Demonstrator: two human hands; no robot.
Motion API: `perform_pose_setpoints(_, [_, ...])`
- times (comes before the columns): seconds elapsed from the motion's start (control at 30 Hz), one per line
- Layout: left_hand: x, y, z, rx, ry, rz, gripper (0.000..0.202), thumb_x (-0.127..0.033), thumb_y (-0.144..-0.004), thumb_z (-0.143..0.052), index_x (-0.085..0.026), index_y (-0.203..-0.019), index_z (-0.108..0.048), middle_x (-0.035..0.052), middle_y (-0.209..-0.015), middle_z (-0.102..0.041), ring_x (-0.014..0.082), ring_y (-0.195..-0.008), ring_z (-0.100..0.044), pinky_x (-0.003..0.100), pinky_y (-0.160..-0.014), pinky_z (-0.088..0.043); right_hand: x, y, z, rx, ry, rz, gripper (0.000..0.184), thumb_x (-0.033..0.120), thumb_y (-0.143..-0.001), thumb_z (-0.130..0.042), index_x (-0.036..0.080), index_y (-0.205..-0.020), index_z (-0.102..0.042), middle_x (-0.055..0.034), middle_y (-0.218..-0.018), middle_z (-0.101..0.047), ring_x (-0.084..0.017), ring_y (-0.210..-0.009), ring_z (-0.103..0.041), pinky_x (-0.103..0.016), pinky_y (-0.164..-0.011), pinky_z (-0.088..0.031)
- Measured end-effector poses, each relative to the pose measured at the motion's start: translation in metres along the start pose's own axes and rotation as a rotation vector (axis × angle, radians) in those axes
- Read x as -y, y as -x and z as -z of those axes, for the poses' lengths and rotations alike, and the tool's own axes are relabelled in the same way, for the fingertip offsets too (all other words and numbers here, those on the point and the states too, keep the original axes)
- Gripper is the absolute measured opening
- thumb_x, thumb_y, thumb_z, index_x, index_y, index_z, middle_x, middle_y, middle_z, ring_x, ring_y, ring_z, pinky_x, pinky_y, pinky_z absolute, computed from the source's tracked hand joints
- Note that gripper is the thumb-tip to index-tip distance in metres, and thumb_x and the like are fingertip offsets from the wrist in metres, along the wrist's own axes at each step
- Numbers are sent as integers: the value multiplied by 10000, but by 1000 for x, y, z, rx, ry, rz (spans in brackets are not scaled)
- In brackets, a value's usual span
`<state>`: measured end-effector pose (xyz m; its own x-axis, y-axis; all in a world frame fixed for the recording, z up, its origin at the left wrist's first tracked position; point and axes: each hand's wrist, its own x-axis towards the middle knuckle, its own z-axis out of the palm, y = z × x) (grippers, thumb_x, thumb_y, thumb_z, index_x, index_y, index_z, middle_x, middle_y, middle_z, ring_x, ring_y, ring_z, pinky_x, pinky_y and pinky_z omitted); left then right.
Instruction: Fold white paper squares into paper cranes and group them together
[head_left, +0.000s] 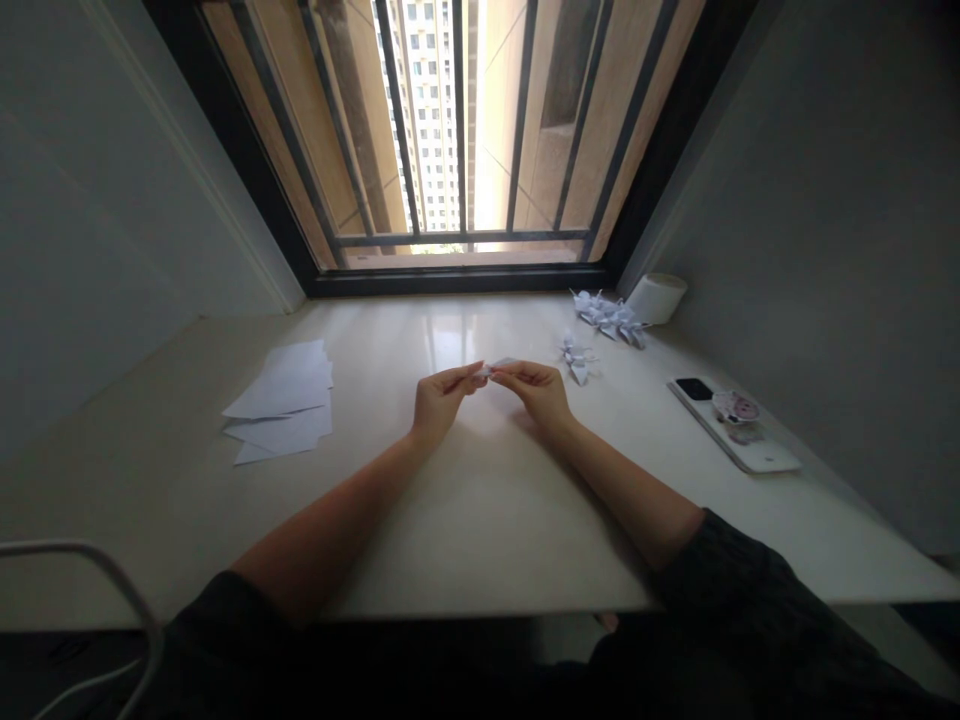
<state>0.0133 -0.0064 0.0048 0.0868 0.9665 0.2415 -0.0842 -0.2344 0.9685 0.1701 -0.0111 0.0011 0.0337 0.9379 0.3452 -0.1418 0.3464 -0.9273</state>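
Note:
Over the middle of the white sill, my left hand (444, 397) and my right hand (538, 392) meet at the fingertips. Both pinch a small folded piece of white paper (507, 361); most of it is hidden behind the fingers, so its folded form cannot be made out. To the right of my right hand lies a small group of folded white paper figures (577, 360) with pointed tips. Behind them sits a larger cluster of similar folded paper figures (609, 318). On the left, apart from my left hand, is a loose stack of white paper sheets (281, 390).
A white roll (660, 298) lies against the right wall behind the paper figures. A phone (731, 425) with a round grip on its back rests at the right. The barred window (461, 282) bounds the sill's far side. A pale cable (112, 570) loops at the lower left.

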Motion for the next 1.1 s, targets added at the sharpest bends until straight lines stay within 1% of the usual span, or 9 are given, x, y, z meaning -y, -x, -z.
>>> perform_pose_setpoints(0.1, [-1, 1, -1, -1, 7, 7, 399, -385, -682, -717, -183, -1025, -693, 76, -858, -733, 196, -793, -680, 348, -765, -514, 1, 0, 0, 2, 14, 1, 201, 378, -618, -772, 236, -756, -737, -28, -830, -734, -210, -805, -675, -393, -833, -524])
perform_pose_setpoints(0.23, [-1, 0, -1, 19, 8, -22, 373, -383, -702, -700, -193, -1023, -694, 73, -884, -732, 189, -794, -683, 337, -757, -516, 0, -1, 1, 8, 24, 23, 191, 361, -621, -774, 236, -761, -739, -28, -827, -735, -206, -799, -677, -389, -830, -526])
perform_pose_setpoints(0.3, [0, 0, -1, 21, 8, -36, 337, -364, -699, -704, -196, -992, -705, 67, -867, -733, 180, -781, -679, 323, -742, -514, 0, -1, 2, 13, 27, 39, 165, 341, -628, -772, 238, -754, -740, -26, -829, -735, -202, -800, -676, -380, -823, -526])
perform_pose_setpoints(0.47, [1, -1, -1, -8, -6, -32, 222, -332, -664, -729, -183, -828, -735, 62, -828, -734, 169, -746, -666, 311, -729, -511, 0, -1, 1, 22, 20, 48, 142, 322, -638, -769, 240, -750, -740, -22, -836, -736, -197, -805, -676, -370, -820, -527])
perform_pose_setpoints(0.63, [-1, 0, -2, -27, 5, -8, 223, -339, -667, -717, -182, -825, -733, 59, -817, -735, 183, -756, -673, 326, -730, -517, -2, 0, 2, -11, 52, 25, 195, 367, -620, -772, 230, -755, -739, -31, -827, -735, -208, -808, -675, -380, -818, -529])
perform_pose_setpoints(0.8, [1, -1, -2, -83, 12, -4, 222, -346, -670, -717, -174, -811, -727, 54, -753, -729, 185, -744, -678, 320, -722, -514, -2, -1, 3, -75, 95, 18, 240, 376, -588, -785, 232, -775, -745, -34, -819, -737, -212, -787, -674, -378, -801, -532])
perform_pose_setpoints(0.9, [3, -2, -1, -82, 19, -10, 259, -360, -672, -719, -175, -853, -723, 57, -772, -730, 187, -746, -683, 318, -720, -513, -1, -1, 2, -75, 105, -3, 227, 393, -593, -777, 239, -757, -745, -27, -793, -737, -210, -779, -673, -381, -796, -535])
perform_pose_setpoints(1.03, [4, -2, 0, -85, 52, 3, 408, -360, -662, -732, -191, -1030, -687, 64, -845, -734, 191, -771, -686, 333, -745, -512, -1, -1, 1, -64, 93, -30, 231, 392, -589, -779, 239, -758, -744, -21, -800, -737, -211, -792, -673, -391, -813, -528])
perform_pose_setpoints(1.1, [4, -2, 0, -87, 49, 3, 411, -354, -660, -734, -193, -1035, -687, 64, -848, -735, 194, -791, -685, 342, -762, -512, -1, -1, 1, -67, 67, -38, 230, 384, -581, -784, 238, -755, -743, -19, -801, -737, -210, -797, -672, -388, -814, -527])
